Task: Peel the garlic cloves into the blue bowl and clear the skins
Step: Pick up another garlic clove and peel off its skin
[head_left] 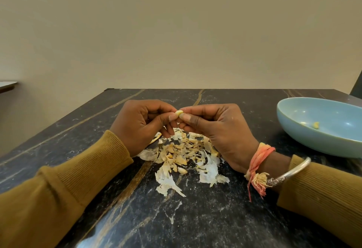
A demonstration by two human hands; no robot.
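both hands up over the dark, gold-veined marble table top (pixel 195 218), and between them one small pale yellow garlic clove (pixel 179 112). the left hand (pixel 141 124) has thumb and fingers curled in, tips pinching the clove's left end; the right hand (pixel 217 130) mirrors it, thumb and forefinger clamped on the right end. the clove sits above the table, held at the point where the two hands meet. right below, a loose heap of white and tan papery garlic skins (pixel 186 159) lies spread on the table between the wrists. off to the right, well apart from the hands, the round light blue ceramic bowl (pixel 305 134) rests on the table with a couple of small yellowish pieces (pixel 315 125) inside. mustard knit sleeves (pixel 78 173) on both arms, an orange thread band (pixel 258 161) and a silver bangle (pixel 290 171) on the right wrist.
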